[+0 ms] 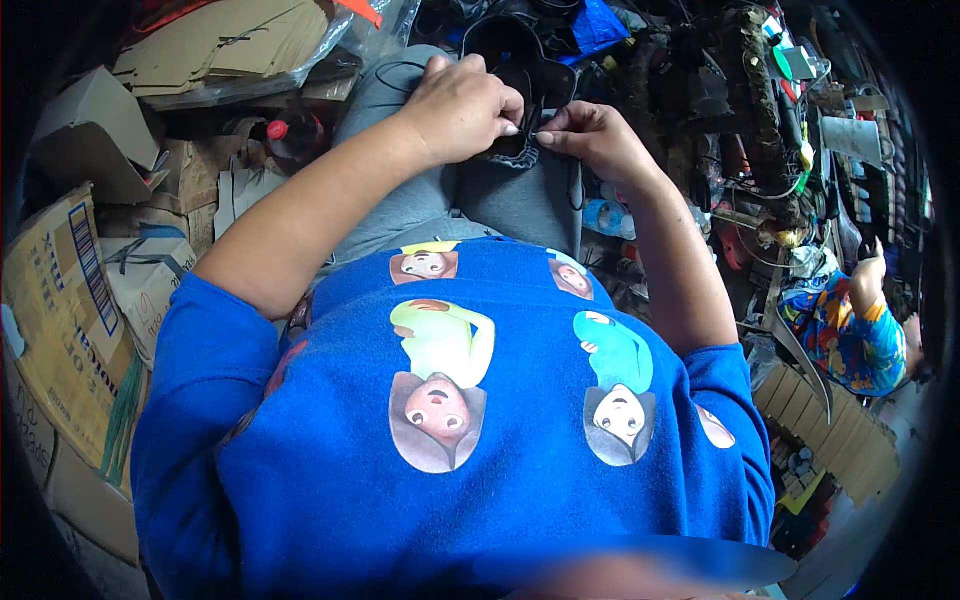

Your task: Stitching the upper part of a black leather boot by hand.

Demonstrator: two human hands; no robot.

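Note:
Between my grey-clad knees rests a black shoe (500, 38), its rounded opening at the far end and a pale ribbed or stitched edge at the near end. My left hand (462, 108) reaches over it, thumb and fingers pinched on the dark material. From the other side my right hand (598, 142) pinches at the shoe's edge, close to the left fingertips. A thin dark cord (398, 66) loops out beside the left hand. Another dark strand hangs below the right hand. What exactly lies between the fingertips is too small and dark to make out.
Cardboard boxes (90, 135) and flattened cardboard (235, 50) crowd the left, near a red-capped bottle (290, 135). On the right are cluttered tools, a clear bottle (607, 218) and a curved blade-like piece (802, 355). Another person in a colourful patterned garment (850, 335) is at far right.

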